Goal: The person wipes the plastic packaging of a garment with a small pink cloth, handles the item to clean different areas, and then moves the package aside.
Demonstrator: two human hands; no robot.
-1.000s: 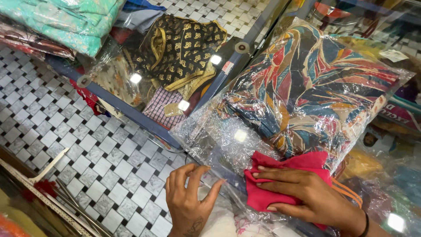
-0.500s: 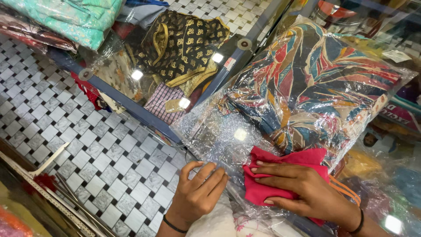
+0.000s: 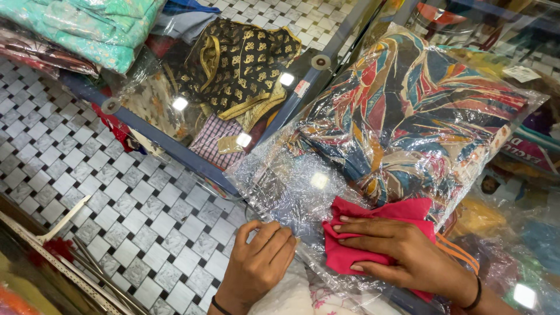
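Observation:
A clear plastic bag (image 3: 291, 186) holding a folded multicoloured patterned garment (image 3: 408, 116) lies on a glass counter. My right hand (image 3: 402, 256) lies flat on a folded pink cloth (image 3: 373, 233) at the bag's open near end, fingers spread and pressing down. My left hand (image 3: 259, 262) curls at the bag's loose near edge, its fingertips pinching the plastic.
Under the glass sits a black and gold printed garment (image 3: 239, 64) with a checked one beside it. Teal packaged clothes (image 3: 76, 29) are stacked at the top left. A blue metal frame bar (image 3: 169, 143) edges the counter above a checkered tile floor (image 3: 87, 192). More packets lie at the right.
My left hand has closed from spread fingers to a curled pinch on the bag's edge. The right hand stays on the pink cloth.

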